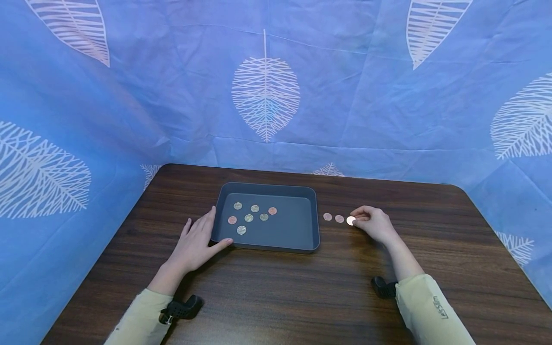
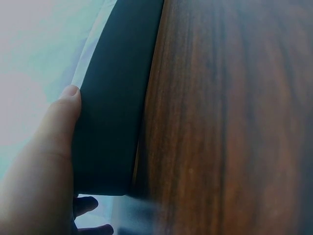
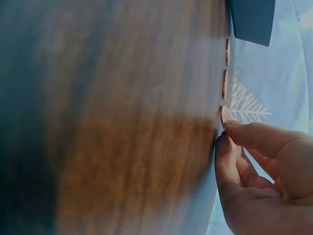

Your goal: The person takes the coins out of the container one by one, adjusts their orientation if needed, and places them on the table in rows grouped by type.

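Observation:
In the head view, a dark grey tray (image 1: 293, 230) holds several silvery coins (image 1: 241, 230) and two copper coins (image 1: 272, 211) in its left half. My left hand (image 1: 194, 244) lies at the tray's front left corner, fingers extended along the left side and thumb touching the front rim. On the table right of the tray, copper coins form a short row: one coin (image 1: 327, 217) nearest the tray, then another coin (image 1: 339, 219). The shiny copper coin (image 3: 224, 115) at the row's right end is pinched by the thumb and fingers of my right hand (image 1: 374, 224), slightly tilted.
The dark wooden table (image 1: 276, 292) carries everything. Behind it and at both sides hangs a blue cloth (image 1: 189, 96) with white leaf prints. Each wrist wears a black camera mount (image 1: 185, 308).

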Demonstrator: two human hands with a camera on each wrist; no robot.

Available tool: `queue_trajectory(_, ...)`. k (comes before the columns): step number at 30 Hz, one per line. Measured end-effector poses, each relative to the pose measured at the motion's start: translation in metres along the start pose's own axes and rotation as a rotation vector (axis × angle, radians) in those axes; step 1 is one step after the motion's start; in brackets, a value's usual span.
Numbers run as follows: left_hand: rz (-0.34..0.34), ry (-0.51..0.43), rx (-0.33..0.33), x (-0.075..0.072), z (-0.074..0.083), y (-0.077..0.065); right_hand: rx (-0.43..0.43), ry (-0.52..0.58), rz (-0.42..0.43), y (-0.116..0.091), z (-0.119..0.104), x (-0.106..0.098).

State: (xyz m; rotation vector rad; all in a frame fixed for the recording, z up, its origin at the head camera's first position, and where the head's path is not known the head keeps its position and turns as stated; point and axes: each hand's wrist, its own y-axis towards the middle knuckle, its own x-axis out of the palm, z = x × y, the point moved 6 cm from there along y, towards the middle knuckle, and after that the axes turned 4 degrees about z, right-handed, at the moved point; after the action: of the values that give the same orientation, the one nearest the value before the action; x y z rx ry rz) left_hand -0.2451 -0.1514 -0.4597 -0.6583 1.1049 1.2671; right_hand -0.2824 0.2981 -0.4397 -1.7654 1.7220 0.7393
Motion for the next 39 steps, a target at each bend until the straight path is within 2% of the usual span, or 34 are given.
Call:
queue_trajectory(27,-0.008,-0.009,-0.010,-0.0009,0.0007,-0.0001,0.000,-0.103,0.046,0.0036,-0.0034,0.0023)
queue_trajectory(39,-0.001,-0.011,-0.005,0.0002,0.0003,0.0000,-0.001,-0.102,0.051,0.0035,-0.0039,0.0019)
